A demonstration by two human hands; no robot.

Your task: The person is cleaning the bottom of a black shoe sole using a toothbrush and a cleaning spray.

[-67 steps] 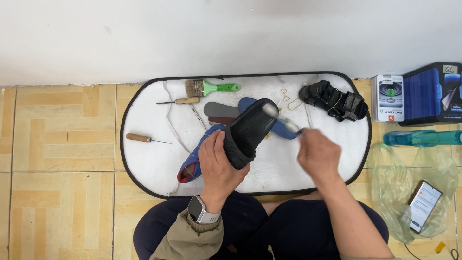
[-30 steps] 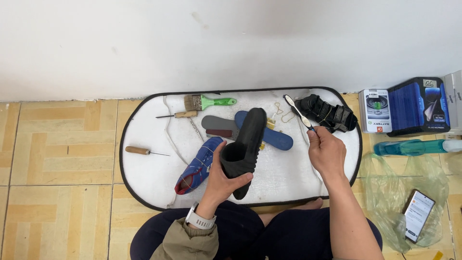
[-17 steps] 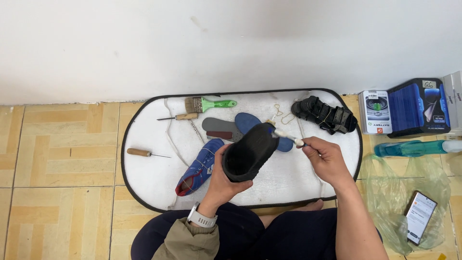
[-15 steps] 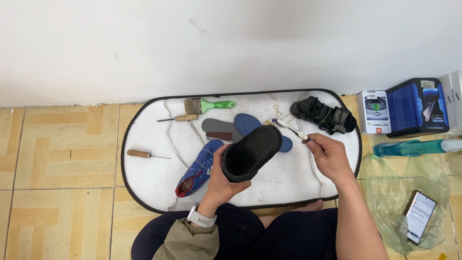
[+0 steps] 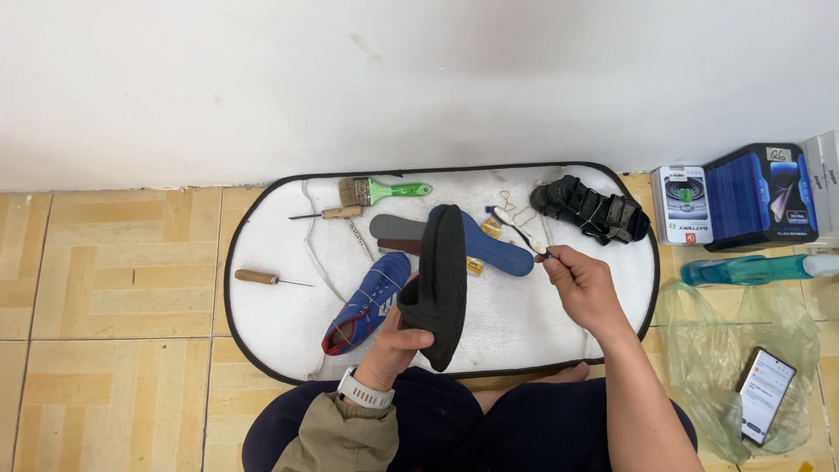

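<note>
Since the earlier frames the black shoe (image 5: 440, 284) has been turned from a slanted, opening-up attitude to a near-vertical one, its dark outer face toward the camera and its toe pointing at the wall. The small brush (image 5: 517, 232) has swung back from the shoe and now angles up and to the left, bristles clear of the shoe. Judgement: the brush is between strokes, not working on the shoe at this instant.

Left to right:

- A wooden-handled awl (image 5: 271, 279) lies near the left edge of the white mat (image 5: 280, 319).
- A second awl (image 5: 328, 213) and a green-handled paintbrush (image 5: 383, 189) lie near the mat's far edge.
- A blue sneaker (image 5: 367, 302) lies on its side, just left of the black shoe.
- The left hand (image 5: 395, 339) is clenched around the heel end of the black shoe, holding it raised above the mat.
- A grey insole (image 5: 398, 231) and a blue insole (image 5: 492, 245) lie partly behind the shoe.
- The right hand (image 5: 584, 284) pinches the brush handle in a fingertip grip, well clear of the mat.
- A black sandal (image 5: 592, 208) rests at the mat's far right.
- Off the mat: boxes (image 5: 741, 203), a teal bottle (image 5: 753, 269), and a phone (image 5: 766, 395) on a plastic bag (image 5: 717, 350).
</note>
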